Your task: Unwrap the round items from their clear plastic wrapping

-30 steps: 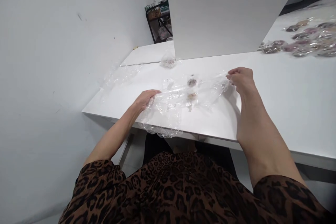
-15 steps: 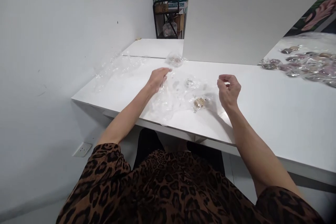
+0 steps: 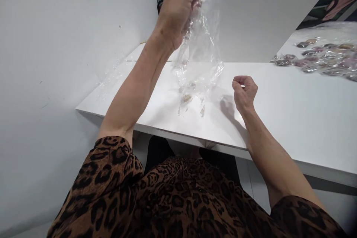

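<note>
High over the table, my left hand [image 3: 184, 3] grips the upper end of a clear, crinkled plastic bag [image 3: 206, 48]. The bag hangs down with its lower end spread above the white table [image 3: 156, 109]. Just below it are small tan and greyish bits [image 3: 186, 98], smeared by motion; whether they are in the air or on the tabletop I cannot tell. To the right, my right hand [image 3: 244, 93] hovers over the table with thumb and fingers pinched together. What it pinches, if anything, is too small to make out.
Clear plastic wrapping [image 3: 111, 78] lies at the table's left end. Several packed stones or shell-like pieces in clear plastic [image 3: 326, 59] lie at the far right. A white panel [image 3: 251, 18] stands behind the table, and a wall [image 3: 41, 63] borders it on the left.
My left hand has risen from the tabletop, lifting the plastic bag. The tan and shiny pieces no longer lie where they were; blurred bits show beneath the bag. My right hand has hardly moved.
</note>
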The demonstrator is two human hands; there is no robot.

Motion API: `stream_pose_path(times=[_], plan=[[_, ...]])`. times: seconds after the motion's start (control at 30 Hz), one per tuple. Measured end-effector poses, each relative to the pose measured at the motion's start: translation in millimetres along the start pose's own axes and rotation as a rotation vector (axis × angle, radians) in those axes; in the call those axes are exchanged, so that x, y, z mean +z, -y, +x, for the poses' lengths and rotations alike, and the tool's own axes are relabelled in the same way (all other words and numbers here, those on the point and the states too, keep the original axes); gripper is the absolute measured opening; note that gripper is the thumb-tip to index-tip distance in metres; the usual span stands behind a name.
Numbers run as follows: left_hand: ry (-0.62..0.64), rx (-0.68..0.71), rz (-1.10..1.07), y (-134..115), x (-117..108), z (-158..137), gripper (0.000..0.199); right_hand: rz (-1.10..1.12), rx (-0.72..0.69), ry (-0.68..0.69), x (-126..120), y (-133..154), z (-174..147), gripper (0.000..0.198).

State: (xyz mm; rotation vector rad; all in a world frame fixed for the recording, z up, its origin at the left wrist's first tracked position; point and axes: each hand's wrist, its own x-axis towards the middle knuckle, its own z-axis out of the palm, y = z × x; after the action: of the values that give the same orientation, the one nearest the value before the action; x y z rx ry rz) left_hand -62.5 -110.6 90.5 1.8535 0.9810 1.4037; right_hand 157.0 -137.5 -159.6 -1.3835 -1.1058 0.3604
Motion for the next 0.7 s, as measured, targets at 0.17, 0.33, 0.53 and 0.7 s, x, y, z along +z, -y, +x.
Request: stream_pose_path(times=[0.17,0.33,0.53,0.7], plan=[[0.113,-0.011,-0.150,11,3,8,0.033,0.019,-0.029,0.019,0,7,-3,0.022],[0.047,0.028,-0.328,17,-3,-11,0.033,-0.063,-0.142,0.104,-1,30,-13,0.062],[0.308,0.031,-0.421,15,-16,-62,0.022,0.009,-0.221,0.358,21,77,-21,0.056],[0.259,-0.124,-0.226,39,-39,-96,0.048,0.391,-0.209,0.342,34,121,-22,0.020]])
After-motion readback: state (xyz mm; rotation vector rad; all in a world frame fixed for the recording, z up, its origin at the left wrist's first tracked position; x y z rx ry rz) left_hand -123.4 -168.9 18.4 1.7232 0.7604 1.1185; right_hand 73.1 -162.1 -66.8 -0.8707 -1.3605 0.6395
